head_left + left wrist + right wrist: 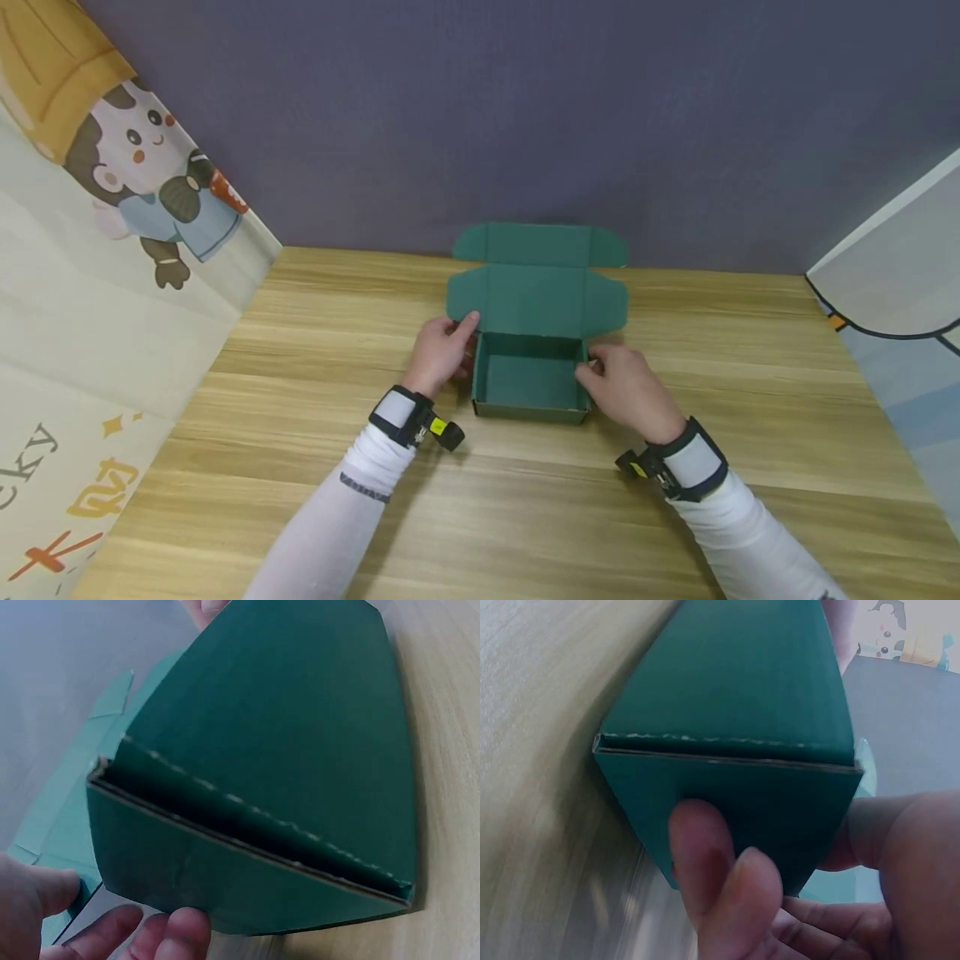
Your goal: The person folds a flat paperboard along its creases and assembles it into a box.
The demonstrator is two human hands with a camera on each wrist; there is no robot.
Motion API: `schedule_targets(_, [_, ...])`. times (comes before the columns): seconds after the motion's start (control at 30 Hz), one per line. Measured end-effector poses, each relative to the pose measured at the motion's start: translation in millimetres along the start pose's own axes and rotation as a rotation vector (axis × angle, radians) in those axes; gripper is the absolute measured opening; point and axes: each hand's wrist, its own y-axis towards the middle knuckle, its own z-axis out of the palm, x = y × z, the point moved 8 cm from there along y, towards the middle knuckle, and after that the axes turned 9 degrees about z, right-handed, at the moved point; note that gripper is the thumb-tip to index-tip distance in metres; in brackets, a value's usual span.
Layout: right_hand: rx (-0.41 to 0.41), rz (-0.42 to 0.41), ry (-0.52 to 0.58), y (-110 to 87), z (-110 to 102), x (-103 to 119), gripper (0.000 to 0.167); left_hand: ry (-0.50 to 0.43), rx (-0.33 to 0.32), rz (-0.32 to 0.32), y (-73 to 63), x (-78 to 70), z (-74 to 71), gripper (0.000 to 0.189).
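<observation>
A small green cardboard box (532, 411) stands on the wooden table with its lid (536, 300) folded back and its inside bare. At the back left corner, my left hand (440, 354) holds the box. Its thumb lies over the lid's left side flap, and its fingertips (186, 930) touch the outer left wall. My right hand (630, 387) grips the right wall, thumb at the top rim and fingers (699, 840) bent against the outside. In both wrist views, the box's front panel (285, 742) meets a side wall at a creased edge.
The wooden table (525, 517) runs up to a dark blue-grey back wall (525, 117). A cloth with a cartoon figure (165, 167) hangs on the left, and a printed panel (907, 275) bounds the right. Each wrist wears a strap with a small camera.
</observation>
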Motion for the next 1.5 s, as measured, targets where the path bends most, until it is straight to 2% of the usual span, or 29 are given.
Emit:
schedule_targets(0.23, [0.026,0.019,0.007,0.0,4,-4,0.028,-0.138,-0.056,0.033,11.4,-4.8,-10.2,0.032])
schedule_targets(0.4, [0.047,0.038,0.014,-0.1,5,-7,0.028,-0.249,-0.090,0.026,20.1,-5.5,-16.8,0.033])
schedule_targets(0.53, [0.048,0.033,0.016,-0.1,5,-7,0.028,-0.308,-0.088,0.016,24.7,-6.3,-19.3,0.037])
schedule_targets(0.7, [0.029,0.016,0.017,1.4,5,-8,0.027,-0.362,-0.064,0.034,27.6,-12.2,-20.1,0.039])
schedule_targets(0.83, [0.055,0.026,0.031,3.4,5,-11,0.027,-0.390,-0.052,0.042,28.3,-16.0,-20.2,0.038])
schedule_targets(0.93, [0.068,0.049,0.036,5.6,1,-17,0.043,-0.403,-0.050,0.056,28.4,-18.0,-20.4,0.037])
schedule_targets(1.03, [0.036,0.080,0.026,9.0,-9,-26,0.071,-0.412,-0.052,0.072,28.6,-19.6,-20.8,0.037])
schedule_targets(1.13, [0.002,0.115,0.038,14.4,-22,-37,0.084,-0.413,-0.052,0.072,28.4,-19.8,-21.0,0.036])
schedule_targets(1.2, [-0.005,0.131,0.071,18.4,-29,-42,0.089,-0.408,-0.054,0.064,27.7,-19.7,-21.1,0.037])
schedule_targets(1.3, [-0.024,0.134,0.180,24.9,-39,-46,0.091,-0.401,-0.053,0.057,26.3,-19.5,-20.5,0.037])
schedule_targets(1.43, [-0.080,0.093,0.314,31.4,-50,-43,0.081,-0.406,-0.057,0.057,25.0,-19.7,-20.2,0.038])
schedule_targets(1.5, [-0.109,0.076,0.344,33.3,-53,-40,0.073,-0.409,-0.061,0.055,24.5,-20.1,-20.3,0.038])
